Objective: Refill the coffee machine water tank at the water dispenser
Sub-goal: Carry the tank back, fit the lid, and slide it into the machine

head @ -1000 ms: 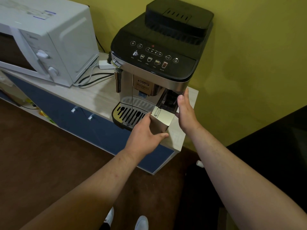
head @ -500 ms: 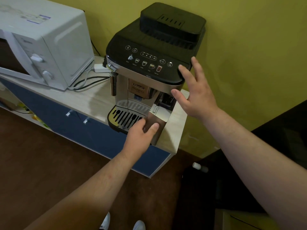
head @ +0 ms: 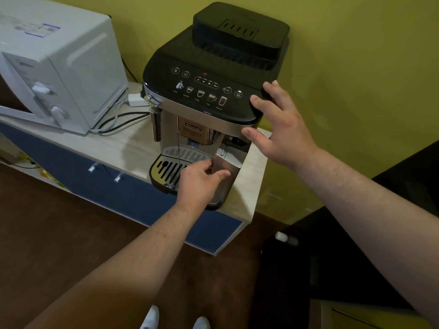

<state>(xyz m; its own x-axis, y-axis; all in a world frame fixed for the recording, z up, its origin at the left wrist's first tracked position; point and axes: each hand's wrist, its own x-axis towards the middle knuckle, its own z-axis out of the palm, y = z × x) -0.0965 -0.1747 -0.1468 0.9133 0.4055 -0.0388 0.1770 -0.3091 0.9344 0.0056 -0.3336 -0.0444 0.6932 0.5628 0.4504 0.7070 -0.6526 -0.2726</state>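
A black and silver coffee machine (head: 213,74) stands on a light wooden counter (head: 114,143) against a yellow-green wall. Its water tank (head: 229,176), with a silver front panel, sticks out a little from the machine's lower right front. My left hand (head: 202,181) grips the tank's front, thumb on the panel and fingers curled round its left edge. My right hand (head: 280,129) is spread open against the machine's right front corner, fingertips on the black top and thumb on the silver band. A red light glows on the control panel. No water dispenser is in view.
A white microwave (head: 54,67) stands left of the machine, with cables (head: 118,119) and a white plug block between them. The counter has blue drawer fronts (head: 107,186). Dark furniture (head: 356,257) stands at the lower right, a small white-capped object (head: 285,238) beside it. Brown floor below.
My right hand has left the tank's right side and risen to the machine's upper right corner, fingers spread. My left hand stays on the tank front, which sits slightly further in.
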